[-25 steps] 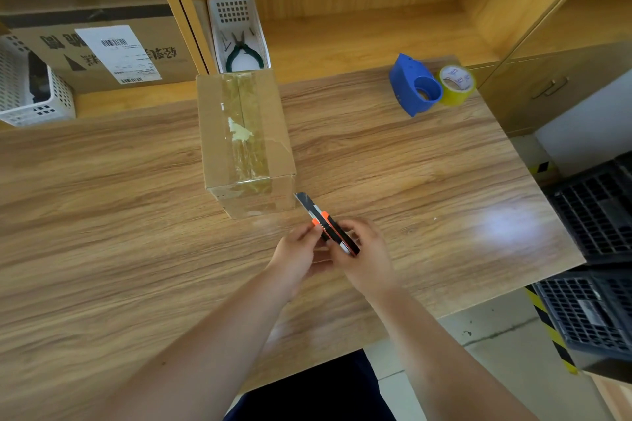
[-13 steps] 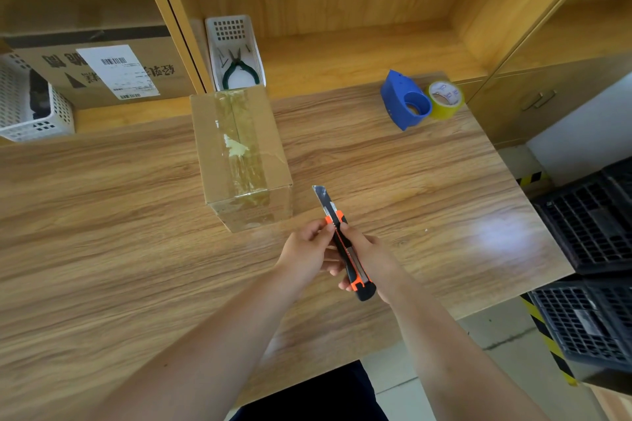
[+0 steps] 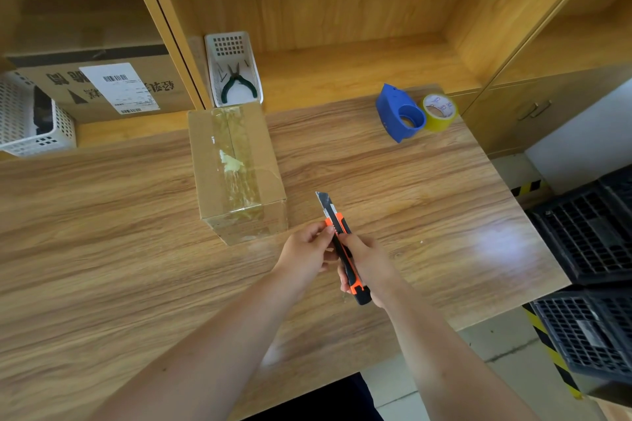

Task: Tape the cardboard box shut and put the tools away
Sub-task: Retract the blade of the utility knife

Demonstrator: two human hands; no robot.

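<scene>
now, right hand point(image 3: 371, 267) grip wrapped round the utility knife point(image 3: 339, 224) handle, left hand point(image 3: 304, 249) pinching by the slider, blade out; taped cardboard box point(image 3: 236, 167) on the table point(image 3: 427, 202) just beyond. best slide the blade fully in before stowing.

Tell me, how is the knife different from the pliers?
The knife is orange and black; the pliers have dark green handles. The left hand and right hand hold the knife over the table, blade out; the pliers lie untouched in a white basket on the shelf. Both are hand tools.
</scene>
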